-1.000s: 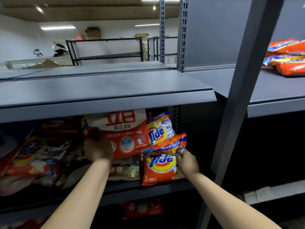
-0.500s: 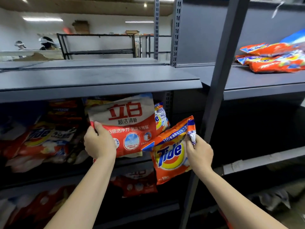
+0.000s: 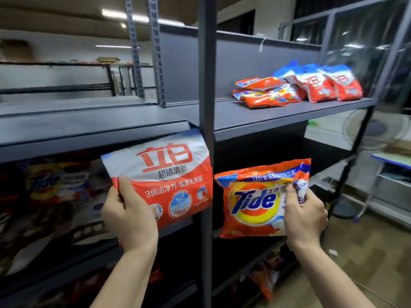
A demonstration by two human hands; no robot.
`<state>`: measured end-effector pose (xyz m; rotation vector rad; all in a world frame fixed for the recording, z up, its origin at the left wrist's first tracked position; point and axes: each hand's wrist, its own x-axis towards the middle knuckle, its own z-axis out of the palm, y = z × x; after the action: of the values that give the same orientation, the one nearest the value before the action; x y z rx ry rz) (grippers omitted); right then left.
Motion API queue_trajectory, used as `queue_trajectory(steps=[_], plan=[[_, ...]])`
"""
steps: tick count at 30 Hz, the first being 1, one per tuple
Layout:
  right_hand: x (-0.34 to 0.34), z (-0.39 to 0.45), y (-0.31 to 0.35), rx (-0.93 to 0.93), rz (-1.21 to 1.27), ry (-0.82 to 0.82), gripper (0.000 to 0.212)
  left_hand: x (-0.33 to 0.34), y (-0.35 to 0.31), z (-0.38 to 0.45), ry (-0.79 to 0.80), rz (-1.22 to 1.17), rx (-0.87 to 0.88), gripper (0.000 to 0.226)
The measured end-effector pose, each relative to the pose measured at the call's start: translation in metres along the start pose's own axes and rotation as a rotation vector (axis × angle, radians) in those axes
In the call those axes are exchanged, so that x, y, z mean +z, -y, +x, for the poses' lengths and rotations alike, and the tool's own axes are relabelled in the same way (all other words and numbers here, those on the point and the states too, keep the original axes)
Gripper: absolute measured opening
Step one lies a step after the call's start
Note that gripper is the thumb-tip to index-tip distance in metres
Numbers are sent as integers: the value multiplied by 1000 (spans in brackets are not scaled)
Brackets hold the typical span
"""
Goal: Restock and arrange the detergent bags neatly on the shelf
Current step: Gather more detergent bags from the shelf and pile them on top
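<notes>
In front of shelf post: L grip clamps red-white bag, R grip clamps Tide bag.

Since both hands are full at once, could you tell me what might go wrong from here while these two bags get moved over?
1. The right hand only pinches the Tide bag by its crumpled edge; it might slip and fall.
2. The grey upright post stands between the two bags; the red-and-white bag in the left hand could snag on it.
3. The bags on the upper shelf lie in a loose heap; adding more carelessly could push some off.
</notes>
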<state>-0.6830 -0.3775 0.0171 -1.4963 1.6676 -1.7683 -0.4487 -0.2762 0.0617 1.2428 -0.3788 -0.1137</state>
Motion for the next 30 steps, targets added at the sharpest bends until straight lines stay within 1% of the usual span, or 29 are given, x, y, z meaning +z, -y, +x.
queue_trajectory(steps=[3, 7, 9, 12, 16, 19, 23, 25, 27, 30], plan=[[-18, 36, -9, 42, 31, -93, 39, 30, -1, -18, -15, -20, 39, 36], [-34, 91, -29, 43, 82, -176, 38, 66, 2, -43, -89, -17, 133, 37], [-40, 123, -39, 21, 104, -188, 37, 88, 1, -63, -110, -92, 182, 33], [-44, 172, -55, 10, 136, -172, 31, 131, -5, -100, -78, -139, 239, 29], [-48, 239, -75, -8, 183, -167, 27, 202, -8, -124, -61, -128, 294, 37], [-54, 288, -93, 0, 237, -144, 31, 255, -5, -129, -82, -137, 321, 42], [-65, 348, -106, -14, 267, -142, 31, 328, -15, -124, -107, -199, 315, 44], [-68, 376, -113, -26, 295, -169, 28, 364, -26, -119, -141, -150, 322, 42], [-71, 399, -120, -14, 318, -196, 31, 398, -38, -113, -187, -104, 324, 38], [-72, 426, -133, 14, 336, -206, 30, 443, -48, -97, -205, -38, 297, 44]])
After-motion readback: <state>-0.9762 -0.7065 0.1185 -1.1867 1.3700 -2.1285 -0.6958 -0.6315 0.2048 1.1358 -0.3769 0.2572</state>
